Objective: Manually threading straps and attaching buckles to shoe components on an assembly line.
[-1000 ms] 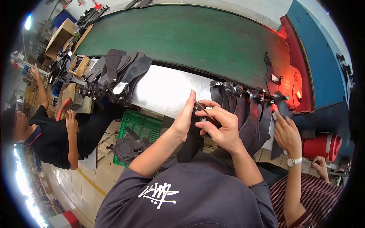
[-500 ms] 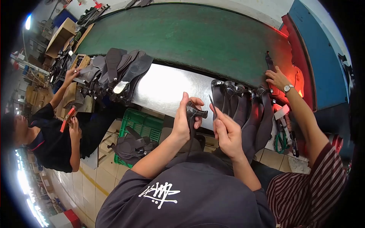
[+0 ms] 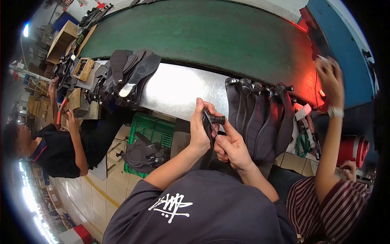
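Observation:
My left hand (image 3: 200, 132) is wrapped round a dark shoe sole with a glossy black heel (image 3: 219, 119). The heel points to the right, while the rest of the sole hangs below, partly hidden by my hands. In my right hand (image 3: 235, 150), pinched between thumb and fingers, is a thin dark pointed tool (image 3: 210, 121), its shaft lying against the piece near the heel. Beyond my right hand, several similar soles (image 3: 258, 122) lean in a row along the metal table edge.
A bare metal tabletop (image 3: 174, 87) borders a green conveyor belt (image 3: 183, 36). Soles are heaped (image 3: 126, 71) at left, above a green crate (image 3: 162, 125). Green-handled scissors (image 3: 302, 145) hang at right. A co-worker's hand (image 3: 331, 79) is at right; another person at left holds an orange-handled tool (image 3: 61, 110).
My right hand has moved left and down, bringing the pointed tool against the sole in my left hand. The co-worker's hand at right has lifted away from the belt.

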A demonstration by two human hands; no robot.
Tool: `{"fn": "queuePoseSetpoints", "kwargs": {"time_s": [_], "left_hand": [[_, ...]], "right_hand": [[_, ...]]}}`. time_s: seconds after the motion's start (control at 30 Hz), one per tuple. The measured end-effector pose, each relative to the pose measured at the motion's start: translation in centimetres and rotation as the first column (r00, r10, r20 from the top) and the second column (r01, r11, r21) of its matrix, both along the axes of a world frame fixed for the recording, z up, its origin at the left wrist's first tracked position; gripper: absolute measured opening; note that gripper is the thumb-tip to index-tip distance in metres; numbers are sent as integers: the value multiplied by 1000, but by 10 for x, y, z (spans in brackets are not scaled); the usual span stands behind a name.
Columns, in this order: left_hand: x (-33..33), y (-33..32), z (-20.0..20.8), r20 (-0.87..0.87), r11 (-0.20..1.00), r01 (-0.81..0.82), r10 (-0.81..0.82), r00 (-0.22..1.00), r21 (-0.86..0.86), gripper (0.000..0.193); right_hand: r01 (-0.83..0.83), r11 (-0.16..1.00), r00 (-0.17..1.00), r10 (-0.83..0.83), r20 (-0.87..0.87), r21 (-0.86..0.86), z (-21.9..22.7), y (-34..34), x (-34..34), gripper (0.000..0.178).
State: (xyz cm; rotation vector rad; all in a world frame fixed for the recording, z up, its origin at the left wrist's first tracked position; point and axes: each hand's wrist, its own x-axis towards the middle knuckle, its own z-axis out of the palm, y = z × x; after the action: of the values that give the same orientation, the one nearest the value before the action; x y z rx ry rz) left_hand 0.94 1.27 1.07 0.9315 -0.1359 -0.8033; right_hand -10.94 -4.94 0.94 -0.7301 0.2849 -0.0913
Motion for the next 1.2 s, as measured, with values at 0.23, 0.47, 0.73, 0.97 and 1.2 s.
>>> {"fn": "queuePoseSetpoints", "kwargs": {"time_s": [0.23, 0.47, 0.73, 0.97, 1.2], "left_hand": [[-8, -1, -12, 188, 988, -137, 122, 975, 67, 50], [-11, -5, -17, 259, 988, -142, 120, 958, 68, 52], [-5, -4, -18, -33, 997, -49, 51, 998, 67, 50], [-12, -8, -12, 150, 974, -174, 153, 977, 144, 46], [-6, -5, -20, 15, 992, -74, 73, 997, 99, 49]], "right_hand": [[122, 992, 989, -124, -76, -26, 7, 5, 6, 39], [138, 990, 988, -138, -66, -13, 1, -2, 7, 33], [159, 987, 980, -154, -122, 33, 4, -13, 7, 31], [76, 990, 991, -62, -122, 119, -2, -8, 6, 36], [98, 944, 994, -81, -67, 316, -3, -17, 4, 39]]}}
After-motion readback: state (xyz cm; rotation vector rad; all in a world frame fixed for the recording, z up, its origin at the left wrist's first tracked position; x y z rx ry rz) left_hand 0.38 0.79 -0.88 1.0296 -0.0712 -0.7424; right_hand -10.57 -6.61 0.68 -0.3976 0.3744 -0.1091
